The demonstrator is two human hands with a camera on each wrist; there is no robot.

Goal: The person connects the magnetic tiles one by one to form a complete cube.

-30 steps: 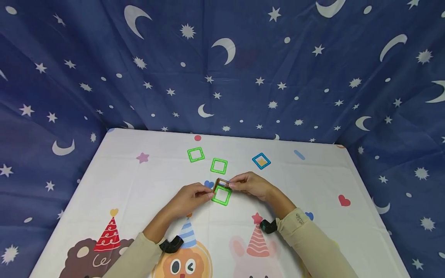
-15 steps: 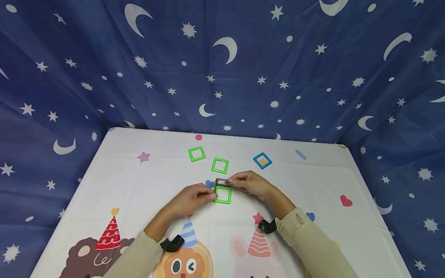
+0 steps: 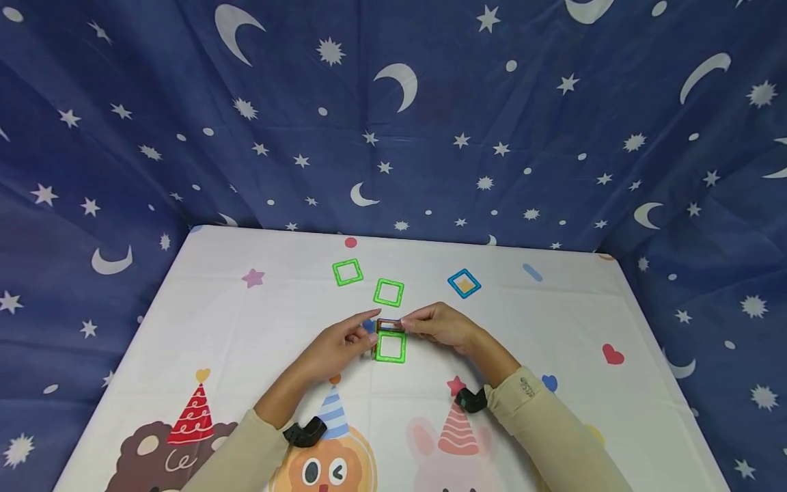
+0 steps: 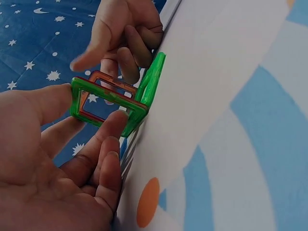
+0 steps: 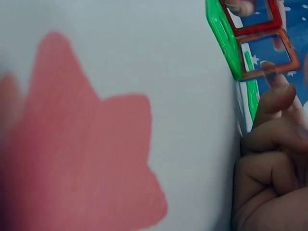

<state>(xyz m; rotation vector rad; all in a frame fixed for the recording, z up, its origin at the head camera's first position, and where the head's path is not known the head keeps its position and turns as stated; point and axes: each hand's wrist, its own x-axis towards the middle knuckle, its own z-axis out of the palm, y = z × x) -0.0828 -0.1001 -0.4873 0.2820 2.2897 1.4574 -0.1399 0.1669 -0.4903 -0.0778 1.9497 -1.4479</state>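
Magnetic building tiles stand joined at the middle of the table. A green square tile point(image 3: 391, 360) lies flat; an orange tile point(image 5: 264, 73) rises along its back edge and a red tile point(image 5: 262, 27) along its left. Seen from the left wrist, the outer left upright point(image 4: 110, 95) looks green with a red edge. My left hand point(image 3: 332, 352) touches this left upright from outside with its thumb and a fingertip, the index finger stretched out past it. My right hand point(image 3: 444, 326) pinches the right end of the orange tile, its fingertips covering that corner.
Behind the build lie two loose green square tiles, one nearer point(image 3: 389, 303) and one farther point(image 3: 348, 282). A blue square tile point(image 3: 464, 296) lies farther right. The white tablecloth point(image 3: 295, 273) has printed animals and shapes; a dark blue starry curtain point(image 3: 393, 164) borders the table.
The joined tiles have turned to sit squarer and shifted slightly. My left index finger has straightened forward, off its earlier pinch on the left upright. The right hand keeps its pinch.
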